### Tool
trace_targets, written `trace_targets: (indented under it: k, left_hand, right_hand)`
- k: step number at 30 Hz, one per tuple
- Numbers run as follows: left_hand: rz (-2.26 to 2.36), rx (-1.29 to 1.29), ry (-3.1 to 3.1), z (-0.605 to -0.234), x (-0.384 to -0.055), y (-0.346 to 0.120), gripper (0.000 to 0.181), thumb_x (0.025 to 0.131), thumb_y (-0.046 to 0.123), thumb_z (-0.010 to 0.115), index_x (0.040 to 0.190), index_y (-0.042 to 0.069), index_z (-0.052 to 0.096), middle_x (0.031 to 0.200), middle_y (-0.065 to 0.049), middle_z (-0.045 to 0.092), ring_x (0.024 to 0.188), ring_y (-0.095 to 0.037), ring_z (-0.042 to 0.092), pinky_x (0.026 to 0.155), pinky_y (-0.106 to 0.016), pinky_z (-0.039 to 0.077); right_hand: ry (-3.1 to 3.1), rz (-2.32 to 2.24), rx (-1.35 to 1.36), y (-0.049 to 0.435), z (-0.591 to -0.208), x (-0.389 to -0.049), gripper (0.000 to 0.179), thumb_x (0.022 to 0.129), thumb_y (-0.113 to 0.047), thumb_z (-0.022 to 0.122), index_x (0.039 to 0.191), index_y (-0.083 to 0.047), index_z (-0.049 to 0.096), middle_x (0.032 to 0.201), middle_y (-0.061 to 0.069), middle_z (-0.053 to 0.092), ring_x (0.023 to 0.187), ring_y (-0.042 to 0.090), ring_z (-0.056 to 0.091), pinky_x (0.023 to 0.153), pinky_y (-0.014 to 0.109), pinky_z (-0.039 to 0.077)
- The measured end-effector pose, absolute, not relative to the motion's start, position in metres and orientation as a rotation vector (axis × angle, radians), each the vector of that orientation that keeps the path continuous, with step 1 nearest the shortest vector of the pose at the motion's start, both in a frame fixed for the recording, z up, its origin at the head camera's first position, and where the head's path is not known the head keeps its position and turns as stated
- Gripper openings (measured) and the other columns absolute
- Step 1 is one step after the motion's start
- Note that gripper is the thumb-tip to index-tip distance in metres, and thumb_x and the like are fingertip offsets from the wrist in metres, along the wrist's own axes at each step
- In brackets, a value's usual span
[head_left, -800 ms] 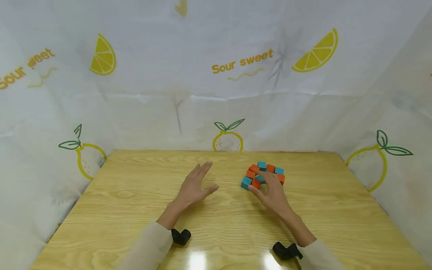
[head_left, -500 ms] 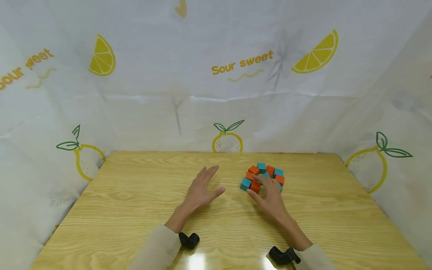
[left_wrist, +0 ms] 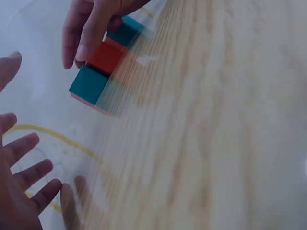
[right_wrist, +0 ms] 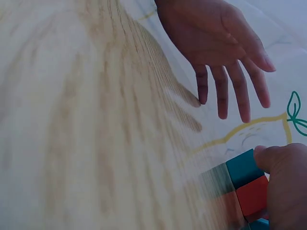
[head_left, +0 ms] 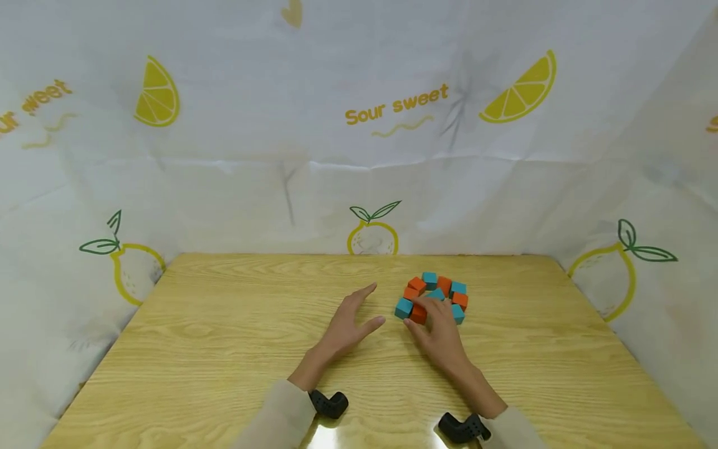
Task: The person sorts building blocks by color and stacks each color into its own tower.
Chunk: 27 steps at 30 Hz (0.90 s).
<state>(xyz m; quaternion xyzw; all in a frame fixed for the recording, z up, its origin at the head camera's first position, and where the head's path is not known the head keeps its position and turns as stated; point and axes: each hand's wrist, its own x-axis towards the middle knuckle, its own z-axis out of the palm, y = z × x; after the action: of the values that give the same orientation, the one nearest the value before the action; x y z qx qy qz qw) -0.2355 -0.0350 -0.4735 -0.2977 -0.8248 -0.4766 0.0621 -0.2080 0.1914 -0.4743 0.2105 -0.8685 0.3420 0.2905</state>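
Several small teal and orange-red cube blocks sit grouped in a ring on the wooden table, right of centre in the head view. My right hand (head_left: 443, 340) arches over the near side of the group. Its thumb tip is beside the front-left teal block (head_left: 403, 308), and the index finger reaches above the front orange-red block (head_left: 417, 313). Thumb and index stand apart; the other fingers hide part of the group. My left hand (head_left: 344, 327) hovers left of the blocks, holding nothing, with fingers extended and thumb spread; the right wrist view shows its palm (right_wrist: 220, 43).
The wooden table (head_left: 252, 305) reaches back to a white cloth (head_left: 252, 199) printed with lemons and lettering, which also encloses both sides. Black devices are strapped at the left wrist (head_left: 330, 405) and the right wrist (head_left: 462, 428).
My left hand has moved right, closer to the blocks. My right hand has shifted slightly left and toward me over the near blocks. The blocks keep their arrangement; the head view has turned slightly.
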Motion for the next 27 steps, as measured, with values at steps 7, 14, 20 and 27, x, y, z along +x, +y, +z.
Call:
trace_targets:
  k: [7, 14, 20, 27]
  left_hand:
    - [-1.495, -0.986, -2.48, -0.474, -0.238, -0.021, 0.064, 0.095, 0.034, 0.061, 0.148, 0.008, 0.036, 0.143, -0.008, 0.044, 0.124, -0.031, 0.046, 0.1, -0.05, 0.036]
    - [-1.446, -1.023, -2.491, -0.476, -0.241, -0.016, 0.055, 0.094, 0.023, 0.063, 0.144, 0.007, 0.043, 0.137, -0.009, 0.05, 0.118, -0.03, 0.048, 0.098, -0.049, 0.037]
    - [-1.436, -0.999, -2.535, -0.478, -0.246, -0.013, 0.053, 0.092, 0.014, 0.066, 0.141, 0.008, 0.047, 0.135, -0.007, 0.052, 0.113, -0.028, 0.05, 0.095, -0.044, 0.04]
    - [-1.371, -0.931, -2.625, -0.477, -0.253, -0.008, 0.05, 0.089, 0.013, 0.07, 0.136, 0.012, 0.054, 0.129, -0.001, 0.057, 0.099, -0.02, 0.051, 0.084, -0.035, 0.044]
  right_hand:
    - [-2.313, 0.872, 0.501, 0.189, -0.476, -0.212, 0.042, 0.076, -0.005, 0.081, 0.113, 0.003, 0.064, 0.109, 0.018, 0.058, 0.096, 0.033, 0.047, 0.081, 0.046, 0.038]
    - [-2.303, 0.866, 0.518, 0.188, -0.479, -0.214, 0.034, 0.076, -0.002, 0.08, 0.108, 0.0, 0.069, 0.106, 0.015, 0.059, 0.09, 0.03, 0.043, 0.08, 0.043, 0.034]
    - [-2.288, 0.879, 0.535, 0.188, -0.479, -0.216, 0.033, 0.075, -0.002, 0.081, 0.106, -0.002, 0.071, 0.104, 0.013, 0.06, 0.087, 0.029, 0.042, 0.078, 0.042, 0.033]
    - [-2.295, 0.916, 0.516, 0.188, -0.48, -0.219, 0.031, 0.075, -0.005, 0.081, 0.105, -0.006, 0.072, 0.104, 0.012, 0.062, 0.087, 0.026, 0.043, 0.074, 0.038, 0.033]
